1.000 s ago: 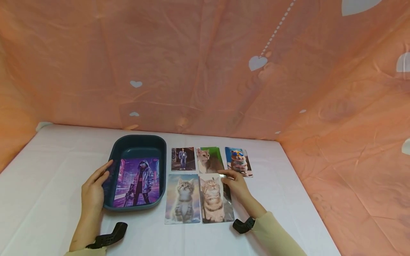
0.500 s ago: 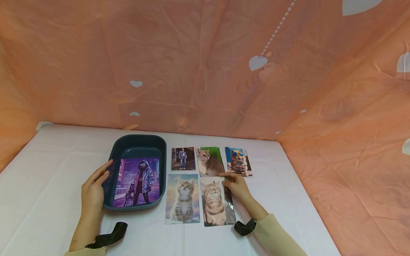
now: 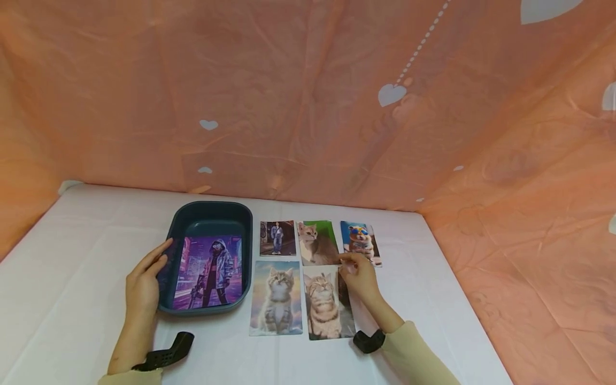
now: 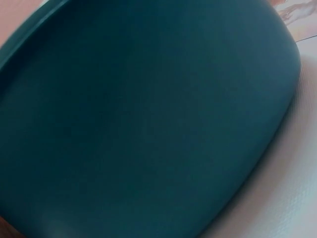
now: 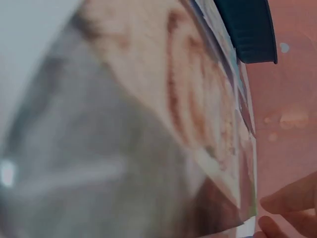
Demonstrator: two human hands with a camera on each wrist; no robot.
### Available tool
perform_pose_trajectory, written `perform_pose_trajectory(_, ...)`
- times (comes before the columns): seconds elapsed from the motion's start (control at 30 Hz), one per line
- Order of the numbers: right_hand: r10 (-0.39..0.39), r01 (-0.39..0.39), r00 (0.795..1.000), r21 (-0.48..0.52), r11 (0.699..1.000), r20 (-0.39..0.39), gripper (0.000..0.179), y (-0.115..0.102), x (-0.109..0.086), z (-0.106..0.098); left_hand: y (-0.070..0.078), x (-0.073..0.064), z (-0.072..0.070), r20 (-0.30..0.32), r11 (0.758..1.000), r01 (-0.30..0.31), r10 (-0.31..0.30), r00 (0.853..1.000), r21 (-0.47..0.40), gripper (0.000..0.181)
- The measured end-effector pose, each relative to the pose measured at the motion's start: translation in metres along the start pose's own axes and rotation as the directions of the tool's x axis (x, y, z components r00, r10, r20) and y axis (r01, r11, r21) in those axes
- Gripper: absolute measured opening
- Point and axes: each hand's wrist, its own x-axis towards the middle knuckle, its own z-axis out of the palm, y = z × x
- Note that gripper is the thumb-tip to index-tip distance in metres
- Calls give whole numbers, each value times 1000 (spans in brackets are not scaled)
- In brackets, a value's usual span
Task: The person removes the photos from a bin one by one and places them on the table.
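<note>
My left hand [image 3: 141, 294] rests along the left side of a dark teal tray [image 3: 212, 204], fingers extended at its wall. In the tray lies a purple picture card [image 3: 207, 278] of a hooded figure; the tray's outer wall [image 4: 148, 124] fills the left wrist view. My right hand [image 3: 361, 280] is at the upper right corner of a squinting-cat card [image 3: 321, 313], close to the green-backed kitten card [image 3: 317, 248]. In the right wrist view its fingertips [image 5: 277, 202] and thumb stand slightly apart, near the card edge, with nothing visible between them.
A grey kitten card [image 3: 278, 299] lies between the tray and the squinting-cat card. Behind are a small card of a standing person [image 3: 276, 239] and a hamster card [image 3: 360, 241]. An orange cloth [image 3: 289, 107] with hearts encloses the white tabletop [image 3: 433, 299].
The squinting-cat card has slid slightly right and toward me, showing more of the kitten card above it. My right hand has since shifted right at its corner. The left hand stays at the tray.
</note>
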Motion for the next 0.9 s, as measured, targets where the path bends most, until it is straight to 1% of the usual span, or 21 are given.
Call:
perform_pose_trajectory(0.07,3,-3,1000,4,1000,-29,27,-2,3,-1,1,-1,0,2,1000,-3,3,1000,-3,39)
perform_pose_trajectory(0.1,15,-15,999,22,1000,-29,27,-3,4,-1,1,-2,0,4,1000,-5,5,1000,-3,39)
perform_pose_trajectory(0.2,60,-58,998,89,994,-12,27,-7,8,-1,2,-2,1,6,1000,2,-2,1000,-16,39)
perform_pose_trajectory(0.23,70,-70,998,125,990,3,27,-13,9,-2,2,-2,1,9,1000,4,-4,1000,-17,39)
perform_pose_trajectory(0.3,63,-65,998,217,974,17,26,-15,10,1,2,-2,1,10,1000,10,-10,1000,-16,39)
perform_pose_trajectory(0.33,27,-30,1000,265,964,12,25,-14,11,2,2,-2,1,11,1000,14,-14,1000,-18,40)
perform_pose_trajectory(0.37,17,-20,1000,304,953,12,25,-14,12,4,2,-2,0,11,1000,17,-17,1000,-19,40)
perform_pose_trajectory(0.43,24,-30,1000,379,925,19,25,-17,13,7,2,-2,0,11,1000,18,-18,1000,-16,40)
perform_pose_trajectory(0.47,29,-32,999,394,918,13,25,-15,15,11,2,-2,0,11,1000,18,-17,1000,-17,40)
perform_pose_trajectory(0.53,71,-76,997,418,905,28,26,-21,17,15,1,-2,-1,11,1000,20,-20,1000,-17,40)
perform_pose_trajectory(0.57,111,-118,993,418,901,41,27,-26,18,17,1,-2,-1,11,1000,22,-22,1000,-17,40)
perform_pose_trajectory(0.63,138,-151,989,432,889,60,29,-34,21,21,0,-1,-1,13,1000,22,-22,1000,-14,40)
perform_pose_trajectory(0.77,137,-165,986,465,870,93,31,-47,26,30,0,-1,-1,15,1000,20,-20,1000,-13,40)
perform_pose_trajectory(0.83,141,-180,983,492,852,117,31,-53,28,35,0,-1,0,15,1000,15,-14,1000,-18,40)
perform_pose_trajectory(0.9,136,-186,981,495,849,136,32,-61,30,40,0,-1,0,15,999,13,-13,1000,-30,40)
